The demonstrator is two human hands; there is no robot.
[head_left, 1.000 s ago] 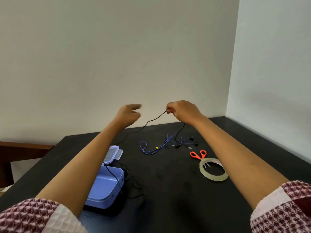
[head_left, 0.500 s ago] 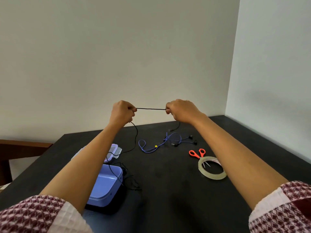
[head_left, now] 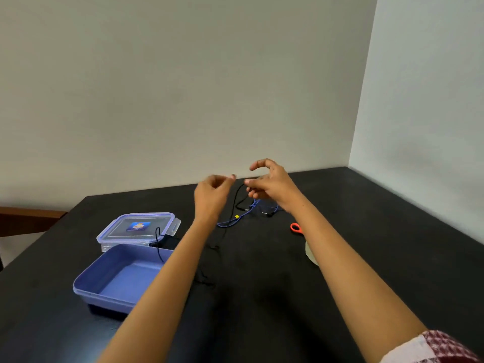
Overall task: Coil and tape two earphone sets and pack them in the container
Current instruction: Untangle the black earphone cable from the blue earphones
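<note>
My left hand (head_left: pixel 212 195) and my right hand (head_left: pixel 272 186) are raised close together over the far middle of the black table (head_left: pixel 262 310). A black earphone cable (head_left: pixel 237 199) hangs in a loop from my right hand's lower fingers, while its index finger and thumb are spread. My left fingertips are pinched, blurred, with a dark bit of cable at them. The cable trails down across the table and over the rim of the open purple container (head_left: pixel 117 279). The blue earphone set (head_left: pixel 233 222) lies loose on the table under my hands.
The container's clear lid (head_left: pixel 136 227) lies just behind it at the left. An orange scissors handle (head_left: pixel 296 227) and part of a clear tape roll (head_left: pixel 310 254) show beside my right forearm. Walls close off the table's back and right.
My hands held the black cable stretched taut between them; they have since come together and lowered, and the cable hangs slack. The view has tilted, showing the container and lid fully.
</note>
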